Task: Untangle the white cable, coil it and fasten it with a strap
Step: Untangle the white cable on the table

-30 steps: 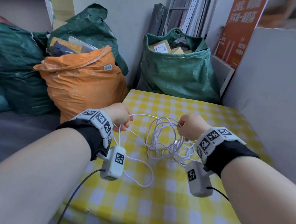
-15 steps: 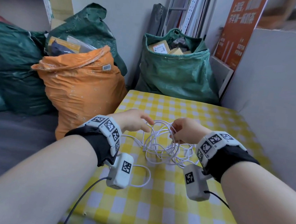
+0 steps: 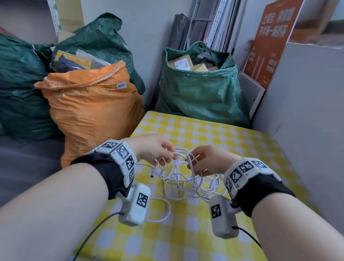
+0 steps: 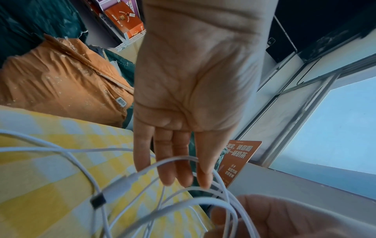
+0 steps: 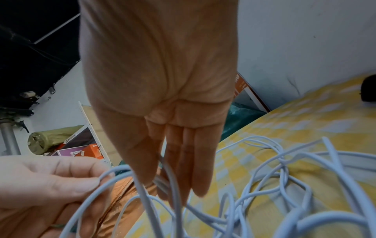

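Observation:
The white cable (image 3: 182, 180) lies as a loose tangle of loops on the yellow checked table (image 3: 175, 247), its upper loops lifted. My left hand (image 3: 171, 154) pinches one strand between thumb and fingertips (image 4: 203, 182) just left of the tangle. A white plug with a dark tip (image 3: 154, 173) dangles below this hand, also seen in the left wrist view as the plug (image 4: 114, 190). My right hand (image 3: 192, 162) holds several strands between thumb and fingers (image 5: 195, 185), close to the left hand (image 5: 50, 185). No strap is in view.
An orange sack (image 3: 88, 108) stands at the table's left edge and a green sack (image 3: 200, 91) of parcels at its far edge. A grey board (image 3: 316, 124) walls the right side. A dark shape (image 5: 368, 90) sits on the cloth, unclear what.
Both hands have come together over the tangle. The left hand moved right and now pinches a strand near the right hand, and the upper loops have risen.

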`<state>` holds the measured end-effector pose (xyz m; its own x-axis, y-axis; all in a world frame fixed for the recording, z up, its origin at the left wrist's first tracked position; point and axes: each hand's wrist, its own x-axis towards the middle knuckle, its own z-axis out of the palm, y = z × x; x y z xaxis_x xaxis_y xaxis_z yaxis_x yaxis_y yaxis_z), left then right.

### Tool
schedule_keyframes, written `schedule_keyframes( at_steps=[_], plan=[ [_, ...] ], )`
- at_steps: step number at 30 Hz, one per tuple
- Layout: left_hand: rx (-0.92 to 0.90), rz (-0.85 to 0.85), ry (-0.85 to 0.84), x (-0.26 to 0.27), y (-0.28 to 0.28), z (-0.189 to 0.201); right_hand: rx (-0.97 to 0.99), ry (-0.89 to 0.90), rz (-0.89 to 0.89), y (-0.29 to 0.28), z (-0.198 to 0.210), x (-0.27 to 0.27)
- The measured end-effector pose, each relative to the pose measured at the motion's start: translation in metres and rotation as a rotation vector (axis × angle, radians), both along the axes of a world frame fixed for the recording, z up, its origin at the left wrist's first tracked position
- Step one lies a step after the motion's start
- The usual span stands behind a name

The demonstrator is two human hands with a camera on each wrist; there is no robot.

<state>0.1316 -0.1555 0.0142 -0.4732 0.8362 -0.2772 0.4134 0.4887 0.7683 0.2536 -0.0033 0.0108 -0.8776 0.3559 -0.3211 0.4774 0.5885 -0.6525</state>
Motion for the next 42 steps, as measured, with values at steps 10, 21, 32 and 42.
schedule_keyframes(
  at_steps=[10, 21, 32, 42],
  plan=[
    [0.113, 0.112, 0.133, -0.001, -0.003, 0.012, -0.153, 0.010, -0.019, -0.012, 0.011, 0.002],
    [0.496, 0.259, 0.151, -0.004, -0.003, 0.057, 0.272, 0.003, -0.020, -0.018, 0.026, -0.002],
    [0.599, 0.766, 0.176, -0.037, -0.015, 0.054, 0.556, -0.089, -0.200, 0.018, 0.028, 0.015],
    [0.347, 0.465, 0.022, -0.035, -0.004, 0.048, 0.242, 0.067, -0.192, 0.017, 0.026, 0.018]
  ],
)
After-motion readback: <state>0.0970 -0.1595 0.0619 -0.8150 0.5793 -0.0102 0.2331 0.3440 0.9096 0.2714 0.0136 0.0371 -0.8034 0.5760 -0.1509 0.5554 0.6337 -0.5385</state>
